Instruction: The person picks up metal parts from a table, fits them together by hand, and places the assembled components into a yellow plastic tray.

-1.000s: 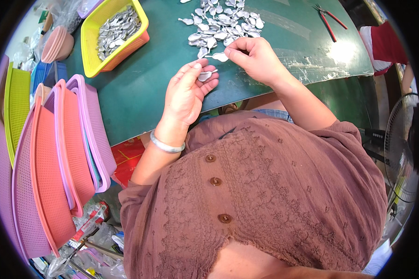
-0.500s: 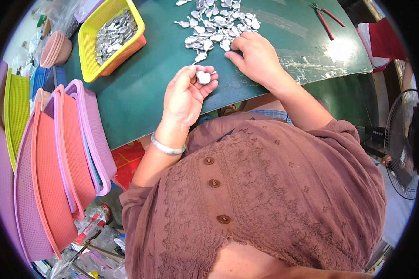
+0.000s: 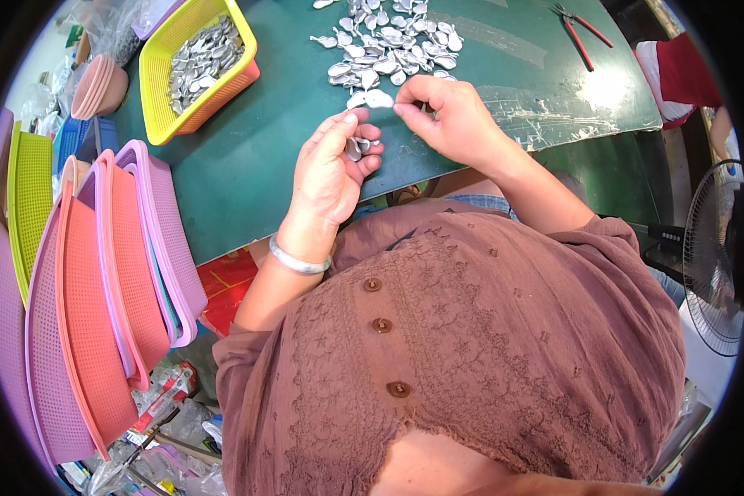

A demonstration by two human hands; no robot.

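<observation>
In my left hand, palm up with curled fingers, lie small silver spoon-shaped metal pieces. Another such piece is at the tip of that thumb; whether the thumb pinches it I cannot tell. My right hand pinches the narrow end of a silver spoon-shaped piece between thumb and forefinger, its rounded end toward my left hand. Just beyond both hands a loose pile of the same silver pieces is spread on the green table.
A yellow basket with many silver pieces stands at the far left. Red-handled pliers lie at the far right. Stacked pink, orange and purple baskets fill the left side. A black fan stands at right; a red sleeve shows beyond the table.
My right hand has come away from the pile toward my left hand with a silver piece in its fingertips. The fingers of my left hand have curled further over the pieces in it.
</observation>
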